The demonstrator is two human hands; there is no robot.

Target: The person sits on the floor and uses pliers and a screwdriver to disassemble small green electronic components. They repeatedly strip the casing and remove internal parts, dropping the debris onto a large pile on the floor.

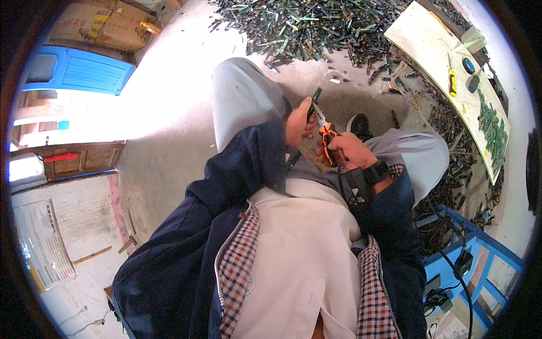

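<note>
My left hand (297,123) is closed round a dark, narrow strip (317,94), whose end sticks up past the thumb. In my right hand (350,150) is a pair of pliers (327,135) with orange and black handles. The metal jaws of the pliers reach up to the strip beside my left fingers; whether they bite on it I cannot tell. Both hands are held over my lap, between my grey-trousered knees. Most of the strip is hidden inside the left fingers.
A large heap of dark and green strips (316,25) lies on the floor ahead. At the right, a white board (423,34) bears a yellow screwdriver (451,82), a blue-centred roll (468,65) and green strips (492,130). A blue frame (497,251) with black cables stands lower right.
</note>
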